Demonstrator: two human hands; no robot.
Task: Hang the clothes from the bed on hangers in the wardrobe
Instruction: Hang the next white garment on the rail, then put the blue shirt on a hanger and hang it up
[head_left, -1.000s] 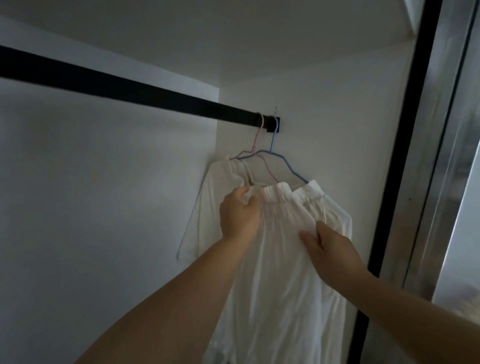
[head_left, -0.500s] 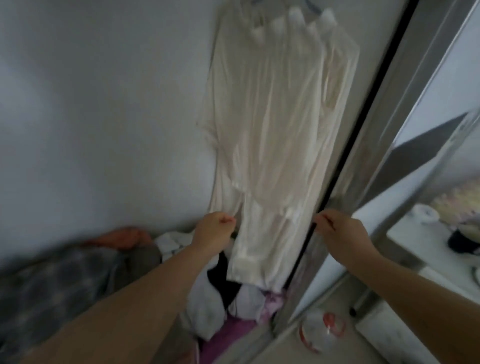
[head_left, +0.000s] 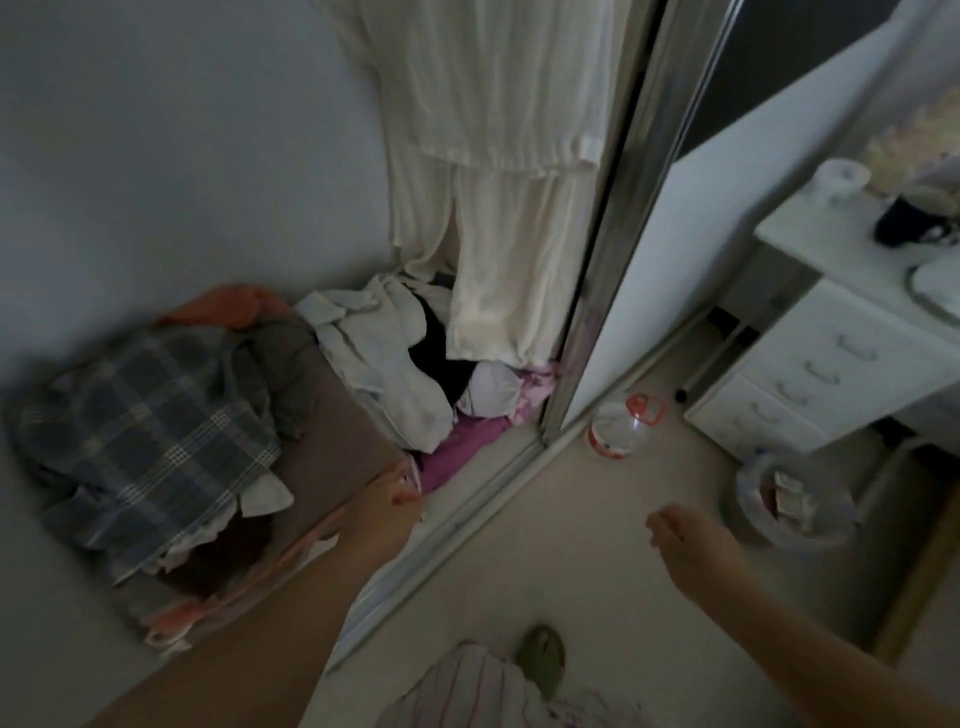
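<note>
Wardrobe floor (head_left: 483, 467) piled with crumpled clothes (head_left: 384, 358), cream trousers (head_left: 498, 208) hanging above the fingers, left hand (head_left: 387, 506) and right hand (head_left: 691, 540) both released, holding nothing, plaid shirt (head_left: 150, 436) left of them.

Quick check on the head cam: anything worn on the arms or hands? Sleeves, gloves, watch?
Nothing visible. Both forearms are bare up to the frame edge, with no sleeves in view. The left hand and right hand wear no gloves; no watch or bracelet shows at either wrist. The image is blurred, so small rings can't be ruled out.
</note>
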